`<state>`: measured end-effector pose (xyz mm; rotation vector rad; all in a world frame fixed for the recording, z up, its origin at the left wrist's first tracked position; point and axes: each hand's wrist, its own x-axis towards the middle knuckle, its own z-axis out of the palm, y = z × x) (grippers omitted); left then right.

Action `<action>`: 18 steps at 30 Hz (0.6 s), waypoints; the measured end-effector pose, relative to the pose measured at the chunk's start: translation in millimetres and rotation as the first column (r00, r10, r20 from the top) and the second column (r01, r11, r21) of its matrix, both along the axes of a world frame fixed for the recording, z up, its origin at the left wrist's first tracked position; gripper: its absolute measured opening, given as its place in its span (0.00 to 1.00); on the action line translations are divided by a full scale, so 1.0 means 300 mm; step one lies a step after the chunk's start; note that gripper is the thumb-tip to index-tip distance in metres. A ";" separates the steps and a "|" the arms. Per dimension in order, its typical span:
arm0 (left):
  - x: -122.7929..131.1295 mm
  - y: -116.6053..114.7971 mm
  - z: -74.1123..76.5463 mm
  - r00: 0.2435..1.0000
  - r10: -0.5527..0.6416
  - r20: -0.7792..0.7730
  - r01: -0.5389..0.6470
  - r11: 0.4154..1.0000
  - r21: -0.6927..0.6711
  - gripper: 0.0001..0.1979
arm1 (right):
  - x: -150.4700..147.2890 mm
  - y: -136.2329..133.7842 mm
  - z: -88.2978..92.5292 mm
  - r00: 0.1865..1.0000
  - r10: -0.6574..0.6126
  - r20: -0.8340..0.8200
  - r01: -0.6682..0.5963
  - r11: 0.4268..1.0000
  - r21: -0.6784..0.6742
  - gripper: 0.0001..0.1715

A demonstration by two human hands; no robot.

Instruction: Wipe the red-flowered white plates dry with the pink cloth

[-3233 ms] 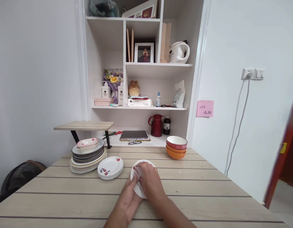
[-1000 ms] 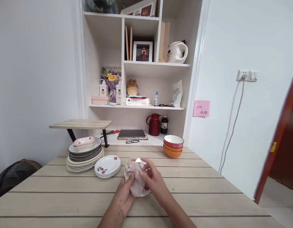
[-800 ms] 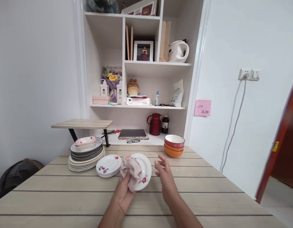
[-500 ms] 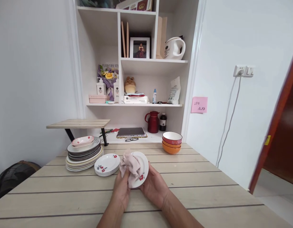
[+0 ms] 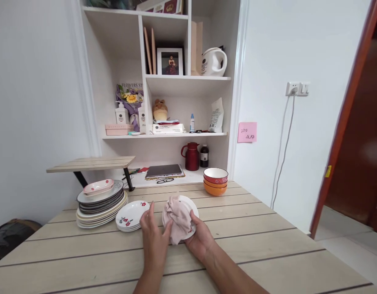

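Observation:
A small white plate [image 5: 193, 207] with red flowers is held tilted just above the wooden table [image 5: 256, 245]. A pink cloth [image 5: 178, 218] is bunched over its face. My right hand [image 5: 201, 241] grips the plate from below at its right edge, thumb over the rim against the cloth. To the left of the plate, my left hand [image 5: 152, 234] has its fingers stretched upward. Its thumb is near the cloth and it holds nothing.
A stack of small flowered plates [image 5: 131, 214] lies left of my hands. Behind it is a tall stack of large plates [image 5: 99, 206] topped by a pink dish [image 5: 98, 186]. Stacked bowls [image 5: 215, 181] stand at the back right. A low riser shelf [image 5: 90, 164] and wall shelving stand behind. A door [image 5: 356, 122] is at right.
My left hand let go of the cloth and plate and opened beside them. My right hand took hold of the plate. The view shifted right.

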<state>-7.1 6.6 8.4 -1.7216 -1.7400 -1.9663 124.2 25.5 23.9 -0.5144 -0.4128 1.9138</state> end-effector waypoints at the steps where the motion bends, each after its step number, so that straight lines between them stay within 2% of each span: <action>1: 0.003 -0.006 0.003 0.996 0.051 -0.078 -0.048 0.998 0.046 0.30 | 0.001 -0.001 0.000 1.000 -0.007 0.007 0.007 1.000 0.001 0.21; 3: 0.016 -0.019 0.009 0.980 0.073 -0.183 -0.055 0.993 0.102 0.23 | 0.001 -0.005 -0.001 1.000 0.011 0.000 -0.011 1.000 0.029 0.22; 7: 0.059 -0.043 0.021 0.942 -0.170 -0.291 0.179 0.984 0.003 0.22 | 0.003 -0.013 -0.006 0.991 0.130 -0.040 -0.123 0.982 0.146 0.26; 10: 0.079 -0.046 0.025 0.918 -0.269 -0.292 0.267 0.962 -0.048 0.24 | 0.009 -0.013 -0.004 0.989 0.144 -0.013 -0.139 0.970 0.199 0.28; 15: 0.087 -0.038 0.020 0.903 -0.352 -0.248 0.347 0.936 -0.068 0.21 | 0.010 -0.007 -0.003 0.996 0.090 0.007 -0.090 0.984 0.152 0.30; 18: 0.095 -0.041 0.019 0.873 -0.438 -0.216 0.434 0.898 -0.068 0.21 | 0.009 -0.010 -0.002 0.996 0.088 -0.006 -0.087 0.992 0.096 0.32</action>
